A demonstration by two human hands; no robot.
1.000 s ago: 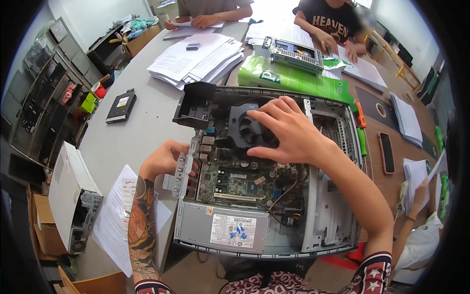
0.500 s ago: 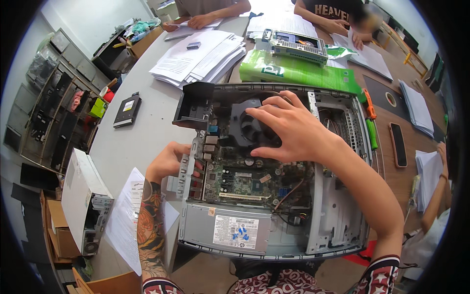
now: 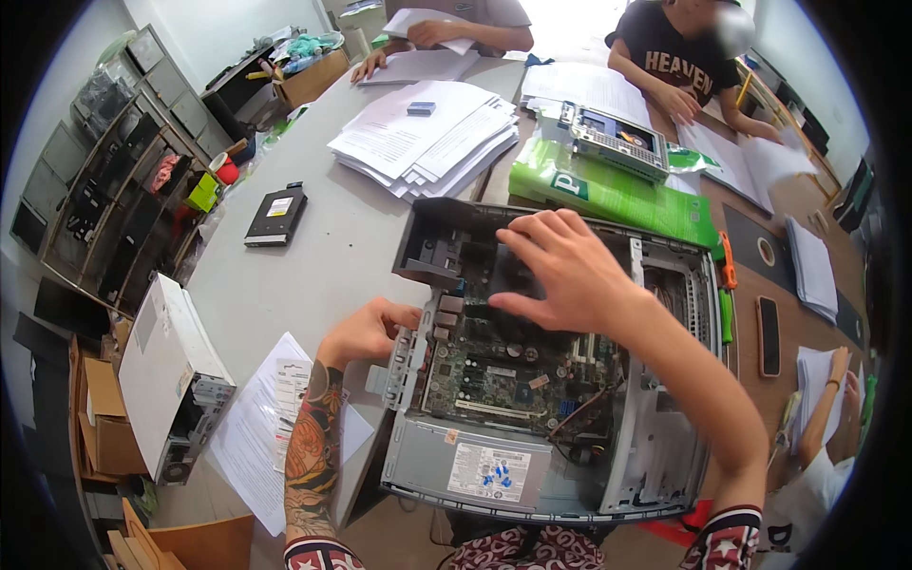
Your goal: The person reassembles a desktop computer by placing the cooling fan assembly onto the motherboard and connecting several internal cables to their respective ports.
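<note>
An opened desktop computer case (image 3: 413, 451) lies in front of me, its green motherboard (image 3: 494, 380) and metal power supply (image 3: 432, 465) exposed. My left hand (image 3: 370, 328) grips the case's left metal edge beside the ports, its fingertips partly hidden. Over the dark cooling fan (image 3: 508, 275) my right hand (image 3: 570, 271) has its fingers spread and thumb apart. Whether the fingertips touch the fan is hard to tell, as shadow and the hand hide much of it. A black hinged flap (image 3: 432, 237) stands up at the case's far left corner.
Stacked papers (image 3: 427, 138), a black drive (image 3: 276, 217) and a white computer case (image 3: 166, 380) are to the left. Beyond my case, a metal drive cage (image 3: 617, 142) rests on a green bag (image 3: 617, 195). Screwdrivers (image 3: 727, 261) and a phone (image 3: 769, 337) lie right. Other people handle papers.
The whole view has shifted, so the table's things sit lower. My hands keep about the same places on and over the case. The fan area looks darker. Across the table, a person lifts a sheet.
</note>
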